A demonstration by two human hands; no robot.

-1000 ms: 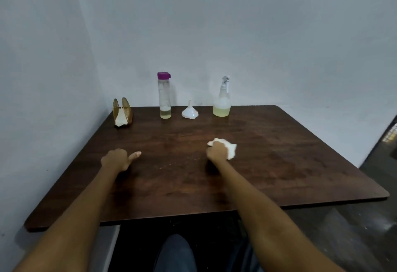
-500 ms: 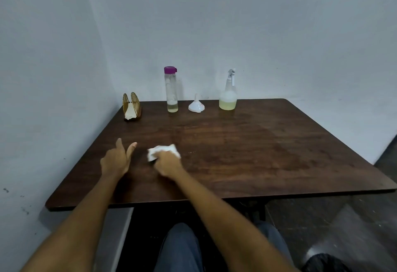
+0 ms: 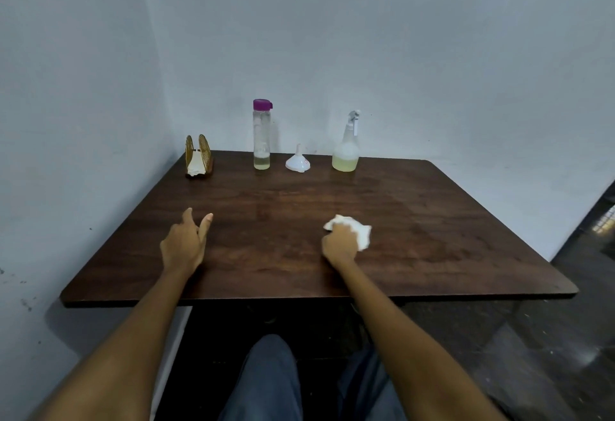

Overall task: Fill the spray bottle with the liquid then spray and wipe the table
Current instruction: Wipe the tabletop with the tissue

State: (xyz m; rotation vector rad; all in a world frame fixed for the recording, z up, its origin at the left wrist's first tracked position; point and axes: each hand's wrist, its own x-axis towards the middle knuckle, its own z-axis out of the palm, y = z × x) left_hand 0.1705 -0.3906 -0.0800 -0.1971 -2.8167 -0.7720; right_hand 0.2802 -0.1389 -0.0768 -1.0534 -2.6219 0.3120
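A white tissue [image 3: 357, 231] is pressed on the brown table [image 3: 432, 237] by the right hand [image 3: 339, 244]. The fingers are curled round the tissue, and part of it is hidden under them. Only the far and right parts of the tissue can be seen.

The left hand [image 3: 184, 244] is rested on the table, well apart from the right hand. Its fingers are held loosely apart, with the thumb stuck out, and nothing is held in it. The fingertips are partly hidden behind the back of the hand.

Four things are lined up at the far edge of the table, by the wall. A spray bottle [image 3: 346, 146] is stood upright on the right, with some yellow liquid at the bottom. Its top is blurred and hard to make out. A white funnel [image 3: 298, 161] is set upside down just beside it. A tall clear bottle [image 3: 262, 136] with a purple lid is stood to the left, and a little liquid is seen at its bottom. A gold holder [image 3: 198, 157] is placed at the far left, with something white inside that cannot be told clearly.

Both arms are cut off at the bottom edge. Legs in dark trousers are partly seen under the table.
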